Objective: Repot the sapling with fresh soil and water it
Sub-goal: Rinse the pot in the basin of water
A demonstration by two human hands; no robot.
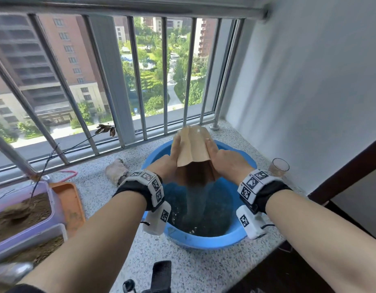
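Note:
A brown paper bag (193, 145) is tipped mouth-down over a blue basin (206, 241) on the speckled stone ledge. My left hand (169, 160) grips its left side and my right hand (223, 159) grips its right side. A stream of fine material falls from the bag's mouth into the dark contents of the basin. At the far left a thin, bare sapling (46, 163) with a few dry leaves stands in soil inside a purple rectangular planter (53, 208).
An orange tray (69, 205) lies beside the planter. A second box of soil (41, 244) sits at the lower left. A crumpled cloth (116, 171) lies left of the basin and a clear cup (279, 167) right of it. Metal railing bars (138, 81) fence the ledge.

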